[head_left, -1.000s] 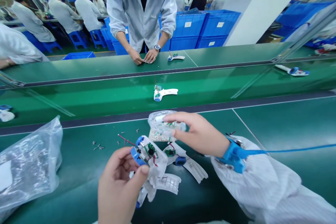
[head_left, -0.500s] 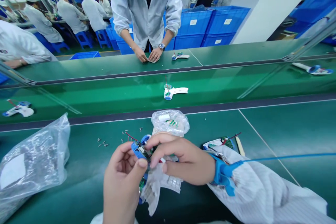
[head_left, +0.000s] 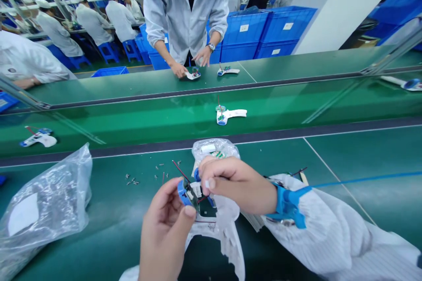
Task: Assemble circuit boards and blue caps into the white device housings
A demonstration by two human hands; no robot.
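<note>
My left hand [head_left: 166, 224] grips a blue round part with a circuit board [head_left: 185, 192] between thumb and fingers; a red wire [head_left: 180, 169] sticks up from it. Close beside, my right hand [head_left: 235, 184] is closed in a pinch over a small white piece [head_left: 208, 184] by the wires; I cannot tell exactly what it is. White handle-shaped plastic housing pieces [head_left: 231, 237] show below both hands, partly hidden by them. Behind the right hand sits a clear plastic bag [head_left: 216, 145] with a white part and green boards inside.
Several small screws [head_left: 132, 181] are scattered on the green bench [head_left: 108, 210]. A large clear bag [head_left: 49, 206] lies at left. White housings with boards [head_left: 235, 114] ride on the green belt [head_left: 148, 120]. Opposite, a co-worker [head_left: 187, 13] handles a white housing [head_left: 193, 73]. A blue wrist strap cord [head_left: 362, 178] runs right.
Both hands have shifted right with the board, and the red wire now stands higher. Housings on the belt have moved right. The co-worker's hands have spread, showing a white housing.
</note>
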